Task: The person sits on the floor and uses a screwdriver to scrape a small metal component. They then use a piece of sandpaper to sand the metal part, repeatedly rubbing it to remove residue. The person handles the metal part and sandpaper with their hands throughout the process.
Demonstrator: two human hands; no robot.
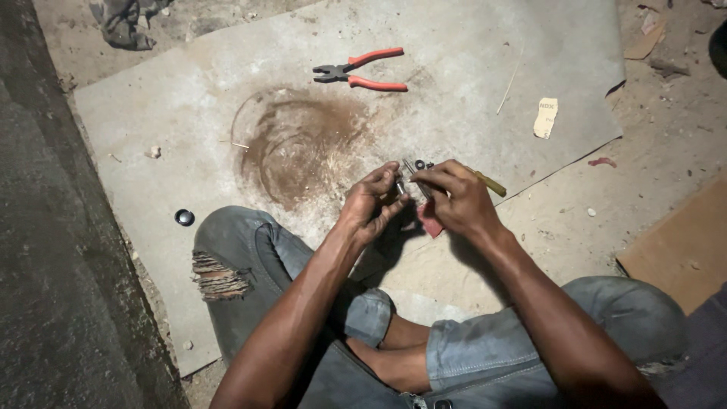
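I saw a grey sheet lying flat on the dirt floor; it was matte and scuffed, with a round rust-brown stain near its middle. The person sat cross-legged on its near edge in torn blue jeans.

Both hands met over the sheet, just past the knees. The left hand had its fingers curled shut on a small dark metal part, mostly hidden in the grip, so I couldn't tell its shape. The right hand had its fingers pinched together on a thin metal rod. The rod's long axis ran diagonally, free tip pointing up and left, away from the body; the near end was hidden under the fingers. The two parts were touching or just beside each other; I couldn't tell which.

Next to the right hand, a yellow-handled tool stuck out to the right, and a red piece showed below the hand.

Further out, orange-handled pliers lay well apart on the sheet, jaws to the left. A brown cardboard slab lay at the right. A torn paper scrap and a thin stick lay on the sheet's right side. A small black round cap sat by the left knee. Nothing blocked the hands.
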